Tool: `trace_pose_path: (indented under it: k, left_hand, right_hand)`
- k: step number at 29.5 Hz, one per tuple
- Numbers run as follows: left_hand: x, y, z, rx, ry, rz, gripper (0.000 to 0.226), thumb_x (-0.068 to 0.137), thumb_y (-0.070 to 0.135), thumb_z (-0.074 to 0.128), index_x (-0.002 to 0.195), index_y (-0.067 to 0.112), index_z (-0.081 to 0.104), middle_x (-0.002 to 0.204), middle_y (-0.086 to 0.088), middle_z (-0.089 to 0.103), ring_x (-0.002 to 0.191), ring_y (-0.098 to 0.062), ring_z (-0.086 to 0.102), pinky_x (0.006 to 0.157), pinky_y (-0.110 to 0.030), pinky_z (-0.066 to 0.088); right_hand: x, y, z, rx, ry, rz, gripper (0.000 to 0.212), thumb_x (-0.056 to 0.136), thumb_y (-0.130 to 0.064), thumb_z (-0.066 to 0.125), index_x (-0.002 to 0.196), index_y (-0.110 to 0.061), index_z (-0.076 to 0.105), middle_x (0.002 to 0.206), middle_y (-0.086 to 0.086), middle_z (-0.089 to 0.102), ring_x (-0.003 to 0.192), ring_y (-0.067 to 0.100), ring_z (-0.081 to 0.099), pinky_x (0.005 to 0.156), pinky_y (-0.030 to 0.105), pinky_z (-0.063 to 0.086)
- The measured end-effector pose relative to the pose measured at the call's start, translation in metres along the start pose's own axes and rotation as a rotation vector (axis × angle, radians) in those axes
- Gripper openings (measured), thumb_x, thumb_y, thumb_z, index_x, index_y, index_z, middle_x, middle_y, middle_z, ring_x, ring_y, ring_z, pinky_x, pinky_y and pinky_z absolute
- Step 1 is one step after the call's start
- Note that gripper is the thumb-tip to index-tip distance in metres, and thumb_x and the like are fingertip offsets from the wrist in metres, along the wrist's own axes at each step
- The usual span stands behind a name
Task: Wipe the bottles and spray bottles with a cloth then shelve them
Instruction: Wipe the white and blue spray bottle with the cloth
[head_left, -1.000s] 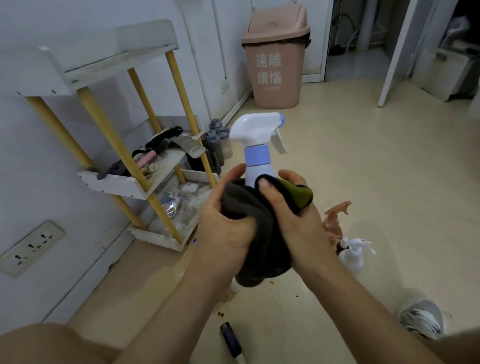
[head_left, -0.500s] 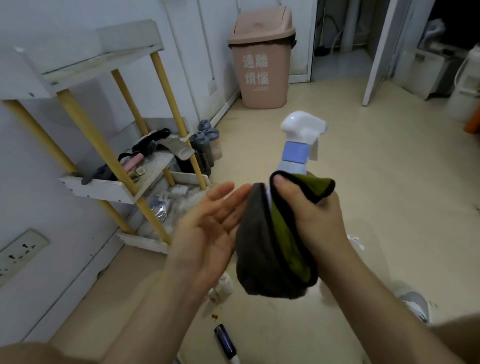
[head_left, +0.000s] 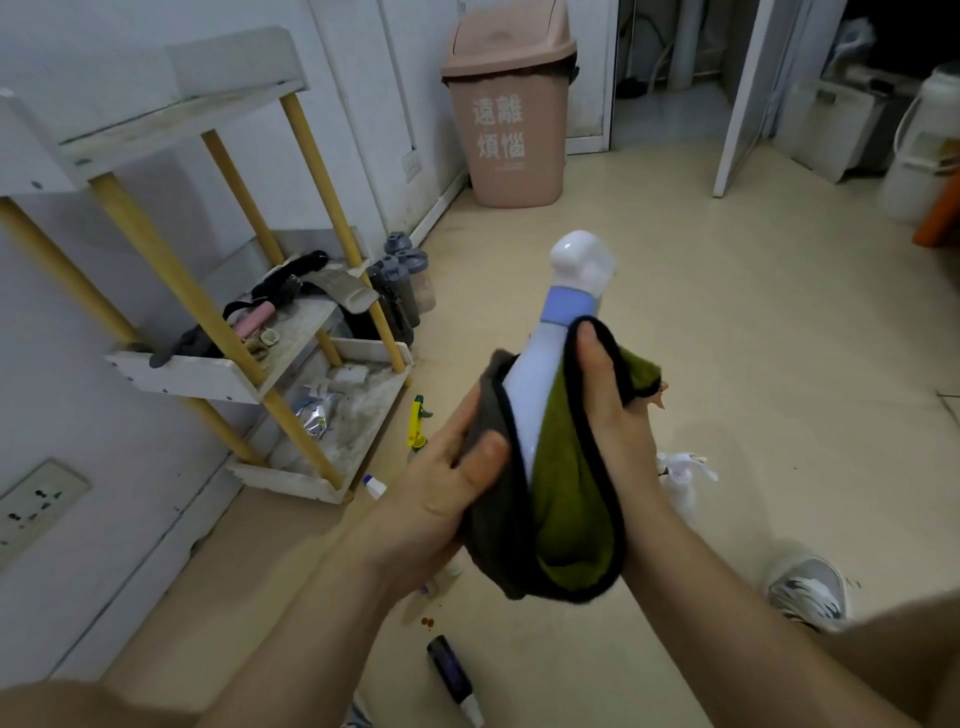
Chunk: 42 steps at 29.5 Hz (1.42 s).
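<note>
A white spray bottle (head_left: 540, 374) with a pale blue collar and a white trigger head tilts up in front of me, wrapped in a grey and green cloth (head_left: 566, 499). My right hand (head_left: 613, 410) grips the bottle's neck through the cloth. My left hand (head_left: 457, 478) holds the grey side of the cloth against the bottle's lower body. On the floor lie a yellow and green spray bottle (head_left: 417, 422), a small white bottle (head_left: 375, 487), a dark purple bottle (head_left: 453, 675) and a white spray bottle (head_left: 683, 475). The white shelf rack (head_left: 208, 374) with yellow legs stands at the left wall.
Clutter fills the rack's middle shelf and bottom tray. Grey bottles (head_left: 408, 280) stand beside the rack. A pink bin (head_left: 511, 104) stands against the far wall. My shoe (head_left: 810, 592) is at the lower right. A wall socket (head_left: 36, 504) sits low on the left.
My left hand, lifted off and open half a second ago, has closed back on the cloth at the bottle's lower body. The bottle has turned and its trigger now faces away.
</note>
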<state>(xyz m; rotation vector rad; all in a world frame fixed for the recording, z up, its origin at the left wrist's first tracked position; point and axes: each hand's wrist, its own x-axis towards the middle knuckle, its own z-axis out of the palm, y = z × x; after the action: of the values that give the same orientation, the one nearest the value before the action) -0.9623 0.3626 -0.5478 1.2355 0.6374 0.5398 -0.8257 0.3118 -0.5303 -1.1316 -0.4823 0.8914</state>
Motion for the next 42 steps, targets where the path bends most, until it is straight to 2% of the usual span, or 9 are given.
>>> trace_pose_path:
  k: [2, 6, 14, 19, 24, 28, 31, 37, 42]
  left_hand:
    - [0.002, 0.003, -0.002, 0.221, -0.011, 0.121, 0.097, 0.063, 0.052, 0.086, 0.145, 0.045, 0.035, 0.143, 0.021, 0.050, 0.130, -0.006, 0.051, 0.105, -0.034, 0.047]
    - [0.011, 0.007, -0.008, 0.425, 0.172, 0.334, 0.075, 0.069, 0.028, 0.086, 0.126, 0.053, 0.044, 0.119, 0.034, 0.061, 0.114, 0.006, 0.059, 0.091, -0.016, 0.050]
    - [0.018, -0.012, -0.032, -0.123, 0.333, 0.075, 0.046, 0.078, 0.016, 0.076, 0.119, 0.002, 0.063, 0.109, -0.020, 0.070, 0.095, -0.032, 0.070, 0.076, -0.035, 0.058]
    - [0.018, -0.005, -0.024, -0.071, 0.430, 0.122, 0.024, 0.081, 0.013, 0.071, 0.103, 0.005, 0.068, 0.092, -0.013, 0.073, 0.084, -0.024, 0.072, 0.070, -0.030, 0.058]
    - [0.017, 0.014, -0.040, -0.235, 0.648, 0.240, 0.009, 0.085, 0.009, 0.069, 0.090, 0.016, 0.068, 0.079, 0.000, 0.074, 0.078, -0.015, 0.072, 0.077, -0.033, 0.059]
    - [0.012, 0.022, -0.044, -0.156, 0.528, 0.275, 0.018, 0.076, 0.009, 0.075, 0.093, 0.010, 0.070, 0.087, -0.007, 0.073, 0.083, -0.023, 0.071, 0.081, -0.038, 0.057]
    - [0.008, 0.023, -0.044, -0.105, 0.311, 0.288, 0.021, 0.068, 0.006, 0.070, 0.085, 0.017, 0.074, 0.082, -0.005, 0.072, 0.078, -0.020, 0.070, 0.073, -0.034, 0.059]
    - [0.003, 0.020, -0.028, -0.032, 0.125, 0.241, 0.021, 0.070, 0.007, 0.066, 0.080, 0.021, 0.076, 0.079, -0.005, 0.068, 0.075, -0.019, 0.067, 0.072, -0.032, 0.056]
    - [0.000, 0.018, -0.034, -0.070, 0.253, 0.169, 0.015, 0.069, 0.011, 0.066, 0.078, 0.020, 0.075, 0.077, -0.004, 0.069, 0.071, -0.017, 0.068, 0.070, -0.031, 0.058]
  right_hand:
    - [-0.005, -0.003, 0.001, -0.071, -0.029, 0.016, 0.033, 0.099, -0.033, 0.050, 0.076, -0.009, 0.052, 0.060, -0.006, 0.041, 0.032, -0.007, 0.040, 0.042, -0.004, 0.029]
    - [-0.004, 0.016, 0.011, -0.074, -0.202, 0.058, 0.024, 0.101, -0.030, 0.049, 0.085, -0.027, 0.067, 0.066, -0.014, 0.071, 0.067, -0.001, 0.067, 0.061, 0.005, 0.048]
    - [0.008, 0.027, -0.001, -0.207, -0.416, 0.107, 0.031, 0.094, 0.007, 0.052, 0.103, -0.012, 0.074, 0.104, 0.007, 0.075, 0.099, 0.018, 0.071, 0.088, 0.027, 0.057]
    - [0.030, 0.012, -0.029, -0.303, -0.558, 0.169, 0.023, 0.091, 0.011, 0.053, 0.101, 0.002, 0.072, 0.106, 0.014, 0.074, 0.103, 0.025, 0.069, 0.088, 0.031, 0.056]
    - [0.052, -0.006, -0.071, -0.898, -0.573, 0.109, 0.025, 0.088, -0.002, 0.066, 0.099, -0.021, 0.075, 0.096, -0.002, 0.076, 0.100, 0.018, 0.069, 0.091, 0.032, 0.055]
    - [0.049, -0.016, -0.074, -0.890, -0.818, 0.216, 0.086, 0.066, -0.029, 0.087, 0.138, -0.046, 0.043, 0.145, -0.022, 0.044, 0.133, -0.008, 0.038, 0.099, 0.017, 0.035]
    - [0.043, -0.005, -0.052, -0.404, -0.630, 0.087, 0.060, 0.082, -0.042, 0.074, 0.135, -0.050, 0.048, 0.144, -0.024, 0.047, 0.133, -0.008, 0.040, 0.106, 0.030, 0.037]
    - [0.028, 0.015, -0.024, -0.507, -0.770, 0.093, 0.049, 0.080, -0.041, 0.065, 0.127, -0.047, 0.052, 0.128, -0.018, 0.059, 0.114, -0.006, 0.058, 0.097, 0.021, 0.050]
    - [0.027, 0.010, -0.025, -0.761, -0.619, 0.031, 0.038, 0.081, -0.021, 0.075, 0.107, -0.033, 0.051, 0.106, -0.004, 0.060, 0.088, 0.022, 0.068, 0.076, 0.041, 0.059]
